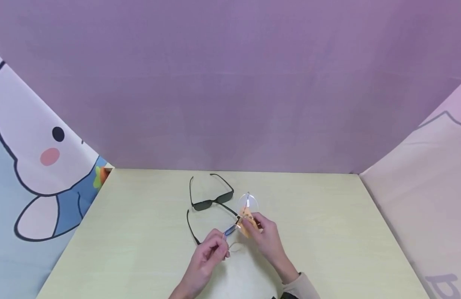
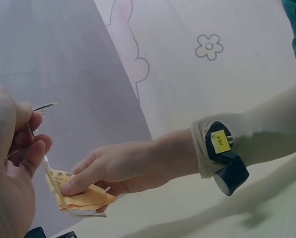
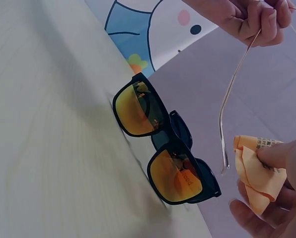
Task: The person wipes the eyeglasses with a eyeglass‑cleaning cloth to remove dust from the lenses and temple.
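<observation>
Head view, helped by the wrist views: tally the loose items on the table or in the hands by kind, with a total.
Sunglasses: 2, a nearer pair and a farther pair
Thin-framed clear glasses: 1
Orange cloth: 1
Total: 4

The left grip (image 1: 212, 253) covers part of the wire-framed glasses (image 3: 221, 121), and the right grip (image 1: 266, 234) hides some of the orange cloth (image 3: 257, 178), whose print is too small to read. Behind the left grip, the head view loses part of the nearer dark glasses (image 3: 133, 111); in the right wrist view these cover part of the farther dark glasses (image 1: 203, 205). Each wrist view's edge cuts off its own grip. Below both grips, the head view crops the tabletop (image 1: 346, 249) and the left forearm (image 1: 183, 290).
</observation>
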The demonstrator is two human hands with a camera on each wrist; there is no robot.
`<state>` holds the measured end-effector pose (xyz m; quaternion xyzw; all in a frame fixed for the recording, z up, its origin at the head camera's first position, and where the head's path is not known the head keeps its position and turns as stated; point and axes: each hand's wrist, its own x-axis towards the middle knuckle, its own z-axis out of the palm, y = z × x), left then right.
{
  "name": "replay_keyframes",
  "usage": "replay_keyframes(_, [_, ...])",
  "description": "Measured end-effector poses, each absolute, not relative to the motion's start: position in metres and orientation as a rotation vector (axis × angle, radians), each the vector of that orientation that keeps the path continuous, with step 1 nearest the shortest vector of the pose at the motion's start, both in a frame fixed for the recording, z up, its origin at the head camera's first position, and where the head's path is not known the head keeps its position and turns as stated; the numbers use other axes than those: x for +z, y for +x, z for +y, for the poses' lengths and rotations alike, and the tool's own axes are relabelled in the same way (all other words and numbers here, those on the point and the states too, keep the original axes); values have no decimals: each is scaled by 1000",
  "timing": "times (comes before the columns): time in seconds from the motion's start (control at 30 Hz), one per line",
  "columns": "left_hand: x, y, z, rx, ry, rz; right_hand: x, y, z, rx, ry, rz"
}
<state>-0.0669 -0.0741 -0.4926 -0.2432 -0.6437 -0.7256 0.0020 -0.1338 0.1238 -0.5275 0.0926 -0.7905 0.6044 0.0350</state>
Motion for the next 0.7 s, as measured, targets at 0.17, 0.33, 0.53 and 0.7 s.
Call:
replay_keyframes(0.17, [-494, -65, -73, -2303, -659, -2078, -529, -135, 122, 1826, 318, -2402])
replay_keyframes(0.33, [-494, -65, -68, -2275, -759, -2042, -529, -136, 121, 1850, 265, -2382])
replay_keyframes(0.53, [-488, -63, -65, -2228, -779, -2054, -523, -140, 122, 1900, 224, -2282])
replay_keyframes(0.7, [-487, -62, -64, -2268, -722, -2072, -518, -143, 125, 1915, 236, -2195])
